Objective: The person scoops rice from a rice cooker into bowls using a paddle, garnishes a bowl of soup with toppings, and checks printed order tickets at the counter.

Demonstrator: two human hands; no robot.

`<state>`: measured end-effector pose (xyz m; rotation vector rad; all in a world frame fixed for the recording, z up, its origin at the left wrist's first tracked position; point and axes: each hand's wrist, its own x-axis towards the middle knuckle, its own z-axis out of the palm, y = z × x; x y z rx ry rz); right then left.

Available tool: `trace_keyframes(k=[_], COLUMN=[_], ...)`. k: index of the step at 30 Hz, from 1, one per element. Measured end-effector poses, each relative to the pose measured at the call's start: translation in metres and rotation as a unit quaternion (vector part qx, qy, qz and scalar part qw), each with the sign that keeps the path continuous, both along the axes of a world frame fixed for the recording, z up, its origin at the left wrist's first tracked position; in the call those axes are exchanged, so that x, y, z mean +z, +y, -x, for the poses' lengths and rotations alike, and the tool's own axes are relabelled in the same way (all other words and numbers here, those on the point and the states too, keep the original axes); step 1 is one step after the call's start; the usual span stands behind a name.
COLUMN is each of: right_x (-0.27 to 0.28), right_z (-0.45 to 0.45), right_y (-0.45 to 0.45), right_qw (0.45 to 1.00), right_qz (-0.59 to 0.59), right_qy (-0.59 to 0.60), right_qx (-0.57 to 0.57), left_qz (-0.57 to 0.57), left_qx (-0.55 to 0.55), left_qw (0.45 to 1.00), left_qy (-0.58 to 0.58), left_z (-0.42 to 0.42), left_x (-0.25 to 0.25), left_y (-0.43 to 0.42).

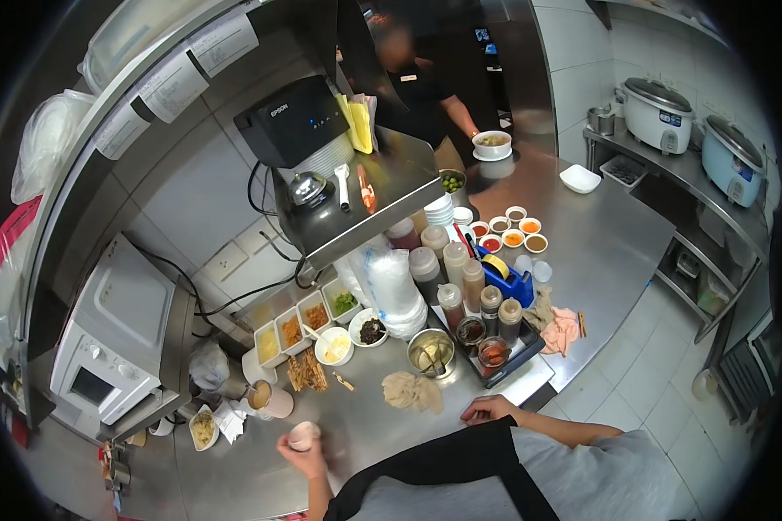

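Observation:
My left hand is closed around a small pale cup, just above the steel counter. Beyond it stands a larger pinkish container with tan contents. My right hand rests at the counter's near edge, its fingers loosely curved and apart, with nothing seen in them. Nearest to that hand are a crumpled beige cloth and a black tray of squeeze bottles and sauce jars. A steel pot with utensils in it sits behind the cloth.
White tubs of chopped food and a bowl of yellow food line the back. An overhead steel shelf juts out above the counter. Across it, a co-worker's hand touches a soup bowl. Several sauce cups stand nearby.

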<state>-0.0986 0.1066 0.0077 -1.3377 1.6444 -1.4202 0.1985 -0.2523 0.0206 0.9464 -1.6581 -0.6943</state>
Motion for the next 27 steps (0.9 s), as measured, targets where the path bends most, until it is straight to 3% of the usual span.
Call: trace_keyframes(k=[3, 6, 8, 10, 12, 15, 18, 22, 23, 27], right_x=[0.006, 0.007, 0.005, 0.004, 0.003, 0.007, 0.004, -0.004, -0.004, 0.008], right_z=[-0.001, -0.001, -0.001, -0.002, -0.003, -0.006, -0.006, -0.005, -0.006, -0.009], right_y=[-0.001, 0.001, 0.002, 0.000, 0.000, 0.000, 0.000, -0.002, -0.003, -0.003], right_qw=[0.999, 0.999, 0.999, 0.998, 0.998, 0.997, 0.996, 0.995, 0.995, 0.993], right_qz=[0.023, 0.019, 0.012, 0.014, 0.019, 0.019, 0.015, 0.024, 0.024, 0.013], right_qy=[0.010, 0.007, 0.015, 0.018, 0.018, 0.021, 0.023, 0.021, 0.017, 0.036], right_qx=[-0.022, -0.039, -0.043, -0.050, -0.059, -0.071, -0.088, -0.094, -0.094, -0.110], left_qz=[-0.011, 0.153, 0.193, 0.192, 0.192, 0.067, -0.048, -0.128, 0.003, 0.070], left_qx=[0.047, 0.078, 0.075, -0.009, 0.006, -0.019, -0.060, -0.031, 0.055, 0.097], left_qw=[0.987, 0.972, 0.961, 0.946, 0.912, 0.883, 0.905, 0.961, 0.968, 0.953], left_qy=[-0.151, -0.160, -0.181, -0.261, -0.363, -0.464, -0.418, -0.242, -0.245, -0.278], left_z=[-0.005, -0.007, 0.002, 0.019, 0.032, 0.038, 0.029, 0.020, 0.018, 0.002], left_x=[-0.002, 0.027, 0.062, 0.103, 0.116, 0.114, 0.093, 0.095, 0.085, 0.084], left_y=[0.022, -0.003, -0.044, -0.079, -0.112, -0.146, -0.187, -0.194, -0.205, -0.215])
